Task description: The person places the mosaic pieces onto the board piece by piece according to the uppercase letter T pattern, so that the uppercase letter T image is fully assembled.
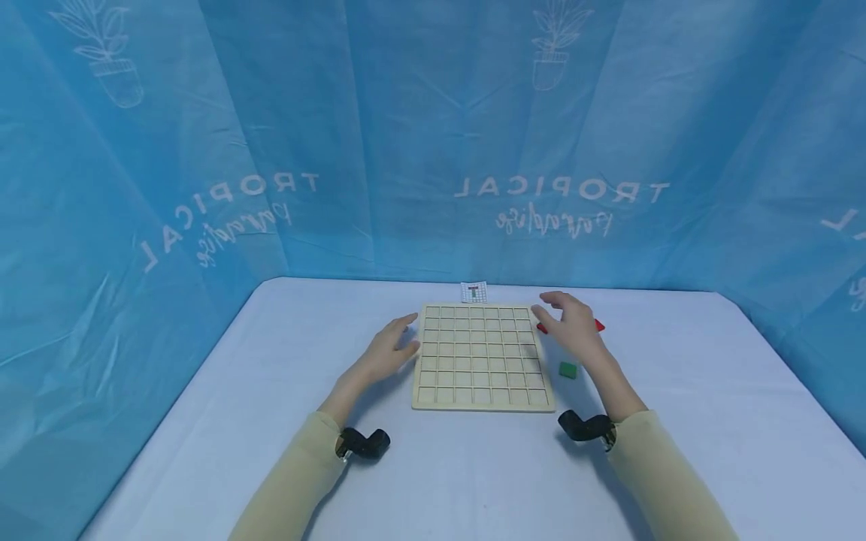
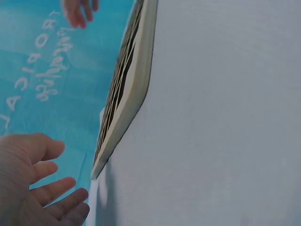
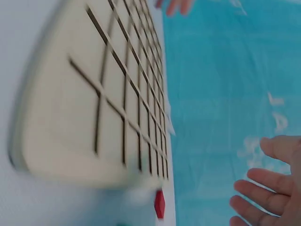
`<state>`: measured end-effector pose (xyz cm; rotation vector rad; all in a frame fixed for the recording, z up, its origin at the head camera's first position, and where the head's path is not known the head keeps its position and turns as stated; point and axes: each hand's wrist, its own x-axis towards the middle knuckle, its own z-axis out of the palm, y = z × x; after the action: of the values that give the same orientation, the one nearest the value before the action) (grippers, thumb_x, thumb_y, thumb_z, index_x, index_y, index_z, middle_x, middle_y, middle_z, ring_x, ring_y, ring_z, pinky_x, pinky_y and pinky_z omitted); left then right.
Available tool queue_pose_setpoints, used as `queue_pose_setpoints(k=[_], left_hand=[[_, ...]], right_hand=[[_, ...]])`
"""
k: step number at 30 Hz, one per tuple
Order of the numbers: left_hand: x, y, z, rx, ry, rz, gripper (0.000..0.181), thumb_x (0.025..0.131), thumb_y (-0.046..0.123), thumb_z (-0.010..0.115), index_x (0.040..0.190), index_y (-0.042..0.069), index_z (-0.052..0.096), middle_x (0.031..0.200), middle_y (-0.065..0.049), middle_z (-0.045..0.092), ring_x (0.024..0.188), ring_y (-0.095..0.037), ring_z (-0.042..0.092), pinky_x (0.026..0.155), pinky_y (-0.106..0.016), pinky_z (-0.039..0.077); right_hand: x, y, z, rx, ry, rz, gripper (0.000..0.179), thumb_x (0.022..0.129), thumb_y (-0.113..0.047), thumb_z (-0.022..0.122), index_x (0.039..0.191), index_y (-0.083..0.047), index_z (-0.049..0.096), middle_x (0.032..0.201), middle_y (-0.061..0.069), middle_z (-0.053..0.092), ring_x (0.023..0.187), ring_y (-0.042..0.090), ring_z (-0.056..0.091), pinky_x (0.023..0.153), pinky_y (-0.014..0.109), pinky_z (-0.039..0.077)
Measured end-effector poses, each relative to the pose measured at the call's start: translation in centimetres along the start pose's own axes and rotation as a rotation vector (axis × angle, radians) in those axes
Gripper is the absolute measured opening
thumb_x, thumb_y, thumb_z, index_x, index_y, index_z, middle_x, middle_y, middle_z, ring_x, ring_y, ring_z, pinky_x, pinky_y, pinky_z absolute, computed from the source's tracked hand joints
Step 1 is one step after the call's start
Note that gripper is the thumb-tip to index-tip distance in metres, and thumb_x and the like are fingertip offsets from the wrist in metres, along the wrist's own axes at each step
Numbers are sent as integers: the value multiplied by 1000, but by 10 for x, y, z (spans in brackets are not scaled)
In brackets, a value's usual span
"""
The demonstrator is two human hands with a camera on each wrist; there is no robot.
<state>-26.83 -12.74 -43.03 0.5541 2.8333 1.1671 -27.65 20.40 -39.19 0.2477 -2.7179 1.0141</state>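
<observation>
A pale wooden board (image 1: 482,357) with a grid of square recesses lies flat on the white table. My left hand (image 1: 389,352) hovers by its left edge, fingers spread and holding nothing; the left wrist view shows that hand (image 2: 49,188) beside the board's side (image 2: 134,89). Near the far right corner is my right hand (image 1: 573,323), raised, with nothing between thumb and fingers. It partly covers something red (image 1: 599,325) on the table. A small green piece (image 1: 567,370) lies right of the board. In the right wrist view the red object (image 3: 160,205) appears past the board's edge.
Behind the board lies a small white card (image 1: 473,292) with a printed grid and coloured marks. A blue printed curtain (image 1: 433,150) encloses the back and sides of the table (image 1: 460,481). Both wrists carry black camera mounts (image 1: 365,443).
</observation>
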Motion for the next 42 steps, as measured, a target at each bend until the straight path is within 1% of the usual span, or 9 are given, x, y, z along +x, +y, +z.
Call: queue_pose_setpoints(k=[3, 9, 12, 15, 20, 23, 25, 30, 42], left_hand=[[-1, -8, 3, -62, 32, -22, 58, 94, 12, 56, 145, 3, 32, 146, -20, 35, 129, -35, 40, 107, -47, 35], [1, -17, 11, -134, 74, -35, 60, 87, 5, 63, 142, 4, 38, 143, -15, 41, 128, -31, 42, 108, -40, 35], [1, -19, 15, -131, 80, -41, 59, 87, 5, 64, 141, 5, 41, 142, -12, 44, 129, -28, 41, 109, -38, 33], [2, -21, 18, -120, 80, -39, 58, 87, 6, 64, 140, 5, 42, 141, -11, 45, 131, -26, 40, 110, -37, 32], [1, -22, 19, -106, 83, -37, 58, 86, 6, 64, 140, 6, 43, 140, -10, 47, 132, -25, 38, 110, -37, 31], [1, -22, 19, -102, 83, -43, 57, 87, 7, 64, 140, 6, 43, 139, -10, 47, 132, -24, 39, 110, -36, 31], [0, -21, 19, -101, 81, -38, 56, 87, 6, 64, 140, 5, 44, 139, -11, 48, 132, -26, 38, 110, -37, 31], [0, -21, 19, -101, 73, -32, 56, 88, 6, 63, 140, 5, 43, 139, -11, 47, 133, -25, 36, 110, -37, 30], [0, -22, 21, -95, 67, -22, 57, 88, 6, 64, 140, 6, 43, 139, -8, 49, 135, -22, 34, 112, -36, 27]], right_hand=[[8, 27, -4, 53, 76, 41, 50, 94, -38, 57, 125, 1, 57, 124, 21, 56, 116, 37, 50, 97, 53, 43], [37, 130, 14, 43, 224, 88, 62, 86, -65, 48, 126, -18, 59, 119, 2, 61, 110, 21, 55, 90, 44, 51], [38, 155, 12, 73, 242, 103, 71, 82, -73, 43, 129, -21, 58, 119, 1, 61, 109, 22, 56, 84, 45, 54], [32, 157, 3, 85, 234, 142, 73, 82, -73, 42, 130, -21, 57, 120, 3, 61, 110, 24, 56, 79, 38, 55], [13, 122, -20, 124, 180, 240, 66, 89, -61, 48, 133, -12, 54, 126, 12, 58, 115, 30, 53, 69, 25, 54], [4, 103, -28, 164, 178, 309, 59, 93, -52, 50, 133, -9, 53, 128, 14, 56, 117, 31, 51, 72, 28, 55], [1, 97, -31, 195, 172, 348, 54, 95, -44, 52, 134, -7, 52, 130, 17, 53, 120, 34, 48, 86, 38, 52], [-5, 96, -29, 218, 163, 402, 49, 97, -33, 53, 135, -4, 50, 132, 20, 51, 121, 35, 46, 98, 49, 44], [-12, 114, -19, 170, 155, 401, 45, 95, -26, 57, 131, 1, 52, 124, 23, 56, 115, 37, 50, 95, 47, 46]])
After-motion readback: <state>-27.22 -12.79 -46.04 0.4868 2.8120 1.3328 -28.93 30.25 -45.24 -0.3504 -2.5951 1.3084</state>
